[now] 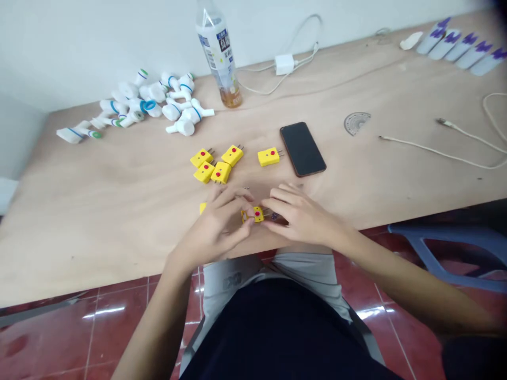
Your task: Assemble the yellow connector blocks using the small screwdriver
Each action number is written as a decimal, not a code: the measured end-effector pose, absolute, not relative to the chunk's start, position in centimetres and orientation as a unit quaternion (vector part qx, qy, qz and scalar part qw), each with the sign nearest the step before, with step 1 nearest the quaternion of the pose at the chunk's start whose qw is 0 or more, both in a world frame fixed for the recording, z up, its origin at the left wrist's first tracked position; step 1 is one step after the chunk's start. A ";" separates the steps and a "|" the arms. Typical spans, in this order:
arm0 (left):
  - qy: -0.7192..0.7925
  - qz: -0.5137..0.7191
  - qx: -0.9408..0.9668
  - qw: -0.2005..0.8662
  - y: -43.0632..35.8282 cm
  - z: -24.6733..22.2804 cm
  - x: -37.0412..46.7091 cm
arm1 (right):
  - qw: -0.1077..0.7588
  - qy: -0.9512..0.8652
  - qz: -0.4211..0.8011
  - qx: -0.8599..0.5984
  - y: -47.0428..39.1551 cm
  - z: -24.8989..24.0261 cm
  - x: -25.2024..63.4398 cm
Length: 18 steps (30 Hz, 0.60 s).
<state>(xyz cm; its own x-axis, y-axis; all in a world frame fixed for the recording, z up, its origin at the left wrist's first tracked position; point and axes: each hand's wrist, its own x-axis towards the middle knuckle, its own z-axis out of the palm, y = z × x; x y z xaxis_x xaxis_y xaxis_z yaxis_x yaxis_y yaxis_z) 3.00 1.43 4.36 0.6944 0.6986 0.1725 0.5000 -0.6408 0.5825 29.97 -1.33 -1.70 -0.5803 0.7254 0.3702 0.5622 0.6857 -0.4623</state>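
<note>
At the near edge of the table, my left hand (222,221) pinches a yellow two-pin plug (258,214) with a red dot on its face. My right hand (295,214) is closed around the pin side, its thumb and fingertips near the pins. A small dark piece (274,215) shows between those fingers, too small to name. Part of another yellow block (203,207) peeks out behind my left hand. Farther in lie several more yellow plugs (221,172) in a cluster. One single yellow plug (269,156) lies apart from them, pins to the right.
A black phone (303,149) lies beyond my right hand, a clear protractor (356,123) to its right. A drink bottle (222,58) stands near the wall beside white fittings (130,100). A charger (284,64), a white cable (431,155) and purple-topped containers (467,50) are farther off.
</note>
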 end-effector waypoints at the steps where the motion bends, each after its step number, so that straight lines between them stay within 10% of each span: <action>1: 0.357 0.203 0.877 0.249 1.8 4.5 2.7 | 0.273 -0.876 0.150 -0.368 -1.3 -1.7 30.0; 18: 0.330 0.162 0.911 0.186 5.4 4.1 1.4 | 0.260 -0.863 0.186 -0.393 -1.7 -1.2 30.1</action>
<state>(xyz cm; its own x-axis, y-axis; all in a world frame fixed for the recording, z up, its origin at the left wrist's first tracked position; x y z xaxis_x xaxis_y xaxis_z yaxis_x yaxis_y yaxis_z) 1.40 5.38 4.13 0.7298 0.6618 0.1715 0.5415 -0.7128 0.4458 30.13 -1.74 -1.20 -0.5568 0.7736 0.3025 0.5807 0.6229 -0.5242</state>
